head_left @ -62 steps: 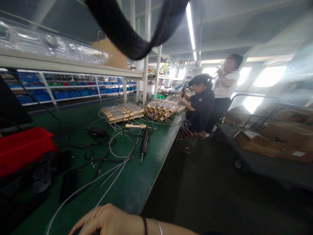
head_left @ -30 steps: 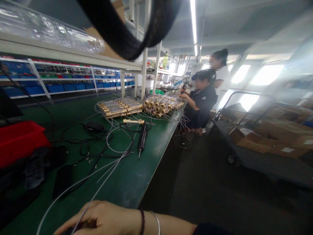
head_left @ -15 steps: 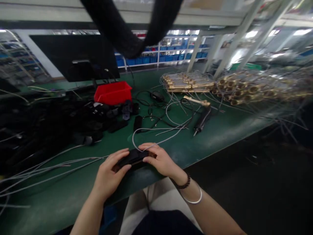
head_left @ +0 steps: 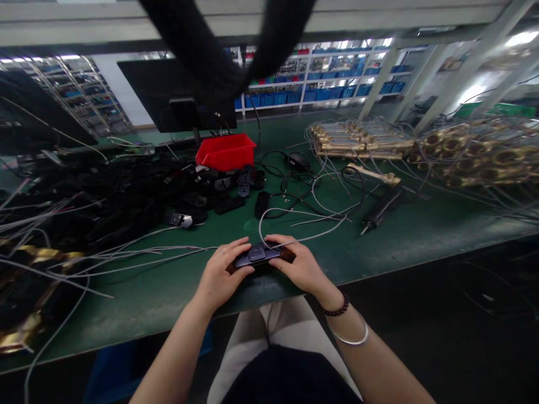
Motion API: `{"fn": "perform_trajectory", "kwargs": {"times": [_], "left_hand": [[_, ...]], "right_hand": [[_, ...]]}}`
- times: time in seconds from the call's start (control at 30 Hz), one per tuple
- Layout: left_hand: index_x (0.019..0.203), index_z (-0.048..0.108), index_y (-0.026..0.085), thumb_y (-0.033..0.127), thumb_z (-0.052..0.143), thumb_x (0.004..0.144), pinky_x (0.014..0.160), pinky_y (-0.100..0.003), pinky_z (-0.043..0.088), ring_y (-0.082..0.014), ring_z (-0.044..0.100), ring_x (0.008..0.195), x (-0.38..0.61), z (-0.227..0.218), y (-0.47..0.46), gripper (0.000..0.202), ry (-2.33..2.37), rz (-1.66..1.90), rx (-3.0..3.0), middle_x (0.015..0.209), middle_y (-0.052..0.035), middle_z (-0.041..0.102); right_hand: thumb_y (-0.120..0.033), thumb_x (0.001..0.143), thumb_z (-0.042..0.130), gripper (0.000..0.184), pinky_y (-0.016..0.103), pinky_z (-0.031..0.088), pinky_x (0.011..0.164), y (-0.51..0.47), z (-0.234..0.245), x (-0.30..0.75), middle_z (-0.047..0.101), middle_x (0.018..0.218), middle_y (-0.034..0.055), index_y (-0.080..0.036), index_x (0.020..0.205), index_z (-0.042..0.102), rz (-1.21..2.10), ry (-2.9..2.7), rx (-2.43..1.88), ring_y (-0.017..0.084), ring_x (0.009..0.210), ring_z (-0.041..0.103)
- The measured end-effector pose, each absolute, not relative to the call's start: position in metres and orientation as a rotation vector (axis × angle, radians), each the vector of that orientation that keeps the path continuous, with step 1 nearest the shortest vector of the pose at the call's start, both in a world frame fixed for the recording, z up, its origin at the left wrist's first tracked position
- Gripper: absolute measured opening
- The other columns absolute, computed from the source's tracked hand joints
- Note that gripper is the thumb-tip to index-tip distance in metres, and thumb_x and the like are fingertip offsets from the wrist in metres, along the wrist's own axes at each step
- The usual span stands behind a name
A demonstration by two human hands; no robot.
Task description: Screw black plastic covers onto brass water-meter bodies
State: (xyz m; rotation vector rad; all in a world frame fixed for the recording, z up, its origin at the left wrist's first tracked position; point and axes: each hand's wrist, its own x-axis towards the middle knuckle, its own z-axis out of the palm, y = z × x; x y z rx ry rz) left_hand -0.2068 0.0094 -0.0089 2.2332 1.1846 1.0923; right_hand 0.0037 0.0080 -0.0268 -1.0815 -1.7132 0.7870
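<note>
My left hand [head_left: 222,274] grips the left end of a dark rectangular housing [head_left: 257,253] at the front of the green bench. My right hand [head_left: 300,262] grips its right end, fingers along the far side and thumb on the near side. The housing lies crosswise, with a raised square part in its middle. A grey cable [head_left: 311,238] runs past the right fingers and loops away over the bench. Beyond the hands is a small black block [head_left: 261,205]. The underside of the housing is hidden.
A dark power screwdriver [head_left: 382,209] lies to the right, beside a brass-coloured part [head_left: 374,174]. Stacked brass parts with cables [head_left: 362,140] fill the back right. A red bin [head_left: 226,152] stands behind a heap of black parts [head_left: 126,196]. More brass pieces [head_left: 25,331] are at left.
The camera view has swung left, so the bench appears shifted right. Both hands keep their hold on the housing, whose top now shows more clearly.
</note>
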Motion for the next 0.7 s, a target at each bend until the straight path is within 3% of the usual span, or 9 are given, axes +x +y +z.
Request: {"fn": "perform_trajectory", "kwargs": {"times": [0.17, 0.47, 0.7], "left_hand": [[0.114, 0.062, 0.018, 0.029, 0.062, 0.080, 0.089, -0.039, 0.050, -0.0239, 0.062, 0.100, -0.203, -0.009, 0.009, 0.036, 1.364, 0.995, 2.239, 0.109, -0.0102, 0.068], [0.119, 0.059, 0.020, 0.029, 0.060, 0.082, 0.086, -0.035, 0.051, -0.0223, 0.063, 0.097, -0.203, -0.001, 0.008, 0.038, 1.441, 0.775, 2.294, 0.107, -0.0072, 0.068], [0.119, 0.059, 0.019, 0.030, 0.057, 0.082, 0.092, -0.040, 0.048, -0.0243, 0.059, 0.105, -0.202, -0.010, 0.005, 0.038, 1.398, 0.899, 2.322, 0.112, -0.0098, 0.066]], "right_hand": [[-0.031, 0.078, 0.063, 0.040, 0.040, 0.043, 0.095, 0.008, -0.027, 0.003, 0.060, 0.119, 0.0100, -0.021, 0.117, 0.060, 0.882, -1.661, -1.131, 0.024, 0.110, 0.055], [-0.028, 0.079, 0.061, 0.032, 0.037, 0.045, 0.091, 0.012, -0.016, 0.009, 0.062, 0.109, 0.0075, -0.020, 0.110, 0.062, 0.874, -1.792, -1.124, 0.022, 0.101, 0.057], [-0.029, 0.082, 0.061, 0.045, 0.043, 0.043, 0.099, 0.003, -0.026, 0.005, 0.060, 0.122, 0.0124, -0.017, 0.125, 0.054, 0.625, -1.872, -1.178, 0.025, 0.116, 0.052]]}}
